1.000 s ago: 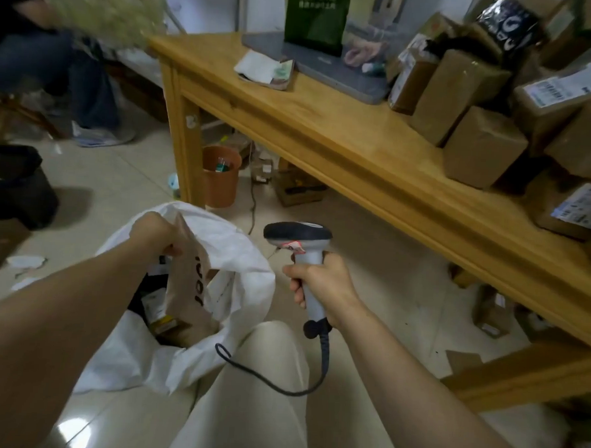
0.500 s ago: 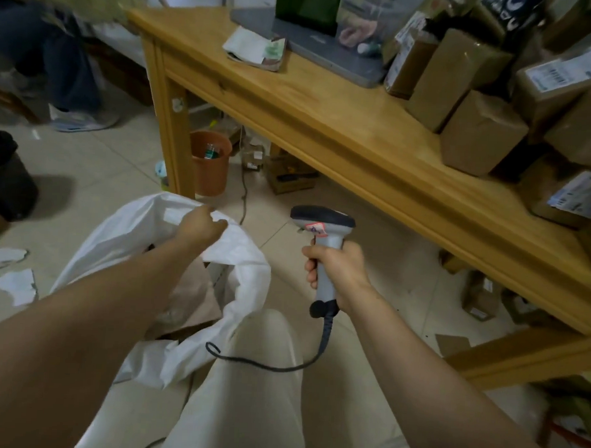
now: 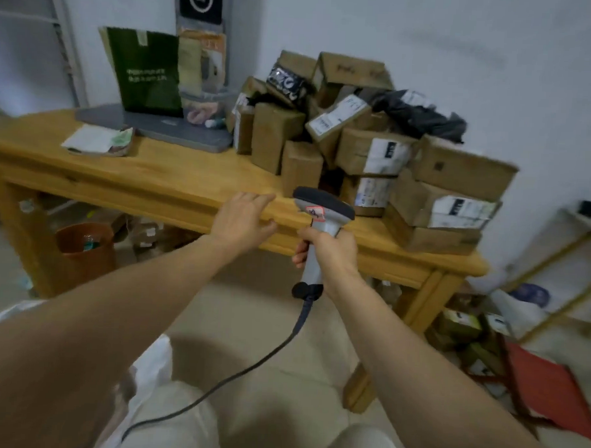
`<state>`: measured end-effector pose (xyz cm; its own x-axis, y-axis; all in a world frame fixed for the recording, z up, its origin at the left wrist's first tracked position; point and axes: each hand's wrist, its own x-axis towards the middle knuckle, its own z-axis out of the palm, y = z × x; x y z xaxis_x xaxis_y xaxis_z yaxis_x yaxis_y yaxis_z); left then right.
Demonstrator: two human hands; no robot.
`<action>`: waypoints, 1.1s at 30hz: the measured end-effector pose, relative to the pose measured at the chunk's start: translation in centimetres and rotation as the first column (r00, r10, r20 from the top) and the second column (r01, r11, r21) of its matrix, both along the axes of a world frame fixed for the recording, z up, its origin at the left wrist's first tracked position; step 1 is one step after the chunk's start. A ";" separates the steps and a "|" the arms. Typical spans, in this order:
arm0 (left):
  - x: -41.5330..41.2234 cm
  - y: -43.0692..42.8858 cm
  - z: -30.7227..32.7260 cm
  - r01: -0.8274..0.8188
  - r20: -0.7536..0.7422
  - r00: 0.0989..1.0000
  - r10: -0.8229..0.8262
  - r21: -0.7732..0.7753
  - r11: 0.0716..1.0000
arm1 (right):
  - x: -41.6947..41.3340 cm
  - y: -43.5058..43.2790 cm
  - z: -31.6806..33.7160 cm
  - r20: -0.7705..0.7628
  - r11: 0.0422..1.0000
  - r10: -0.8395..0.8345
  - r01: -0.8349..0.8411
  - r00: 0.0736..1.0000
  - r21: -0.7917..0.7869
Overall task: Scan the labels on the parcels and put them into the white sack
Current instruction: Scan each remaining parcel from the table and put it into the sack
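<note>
The scanner [image 3: 321,218] in the right fingers [image 3: 301,254]: light grey handle, dark grey head, red-and-white sticker. The worktop [image 3: 174,181] under the left fingers [image 3: 254,200]: honey-yellow wood. The parcels [image 3: 459,170] beyond the right fingers: brown, with white labels printed black. The sack [image 3: 156,356] below the left fingers: white.

Soft, even indoor light is filling the room, though it is staying a little dim; a dull shadow is lying on the floor [image 3: 193,358] at lower centre; motion blur is smearing the whole frame, making the labels on the parcels [image 3: 459,170] unreadable and softening the shelves [image 3: 563,269] at the right edge; the wide lens is bowing the table [image 3: 188,175] edge and stretching the bottom corners.
</note>
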<state>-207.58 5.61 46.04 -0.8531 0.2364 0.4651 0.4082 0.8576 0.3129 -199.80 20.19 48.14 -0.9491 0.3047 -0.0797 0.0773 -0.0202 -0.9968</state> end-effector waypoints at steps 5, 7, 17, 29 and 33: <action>-0.7 8.5 5.7 0.186 -0.126 0.975 -0.182 0.017 0.982 | 2.1 7.1 4.3 -0.147 0.979 -0.201 0.192 0.968 -0.076; -0.8 11.8 7.8 0.234 -0.151 0.963 -0.222 0.071 0.970 | 2.9 9.9 5.6 -0.169 0.959 -0.278 0.261 0.946 -0.115; -2.3 25.6 15.5 0.402 -0.007 0.915 -0.403 0.046 0.914 | 5.0 21.0 5.6 -0.148 0.842 -0.531 0.501 0.834 -0.198; -9.7 32.5 18.2 0.338 0.258 0.928 -0.269 -0.277 0.899 | 3.7 23.7 3.7 0.008 0.949 -0.314 0.314 0.949 0.005; -10.9 33.2 17.7 0.377 0.312 0.901 -0.300 -0.226 0.898 | 2.4 24.1 3.3 0.050 0.953 -0.304 0.303 0.951 0.026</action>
<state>-218.45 38.83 63.74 -0.7787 0.6177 0.1099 0.6249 0.7483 0.2226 -197.36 44.27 51.45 -0.8063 0.5793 -0.1195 0.1230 -0.0333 -0.9918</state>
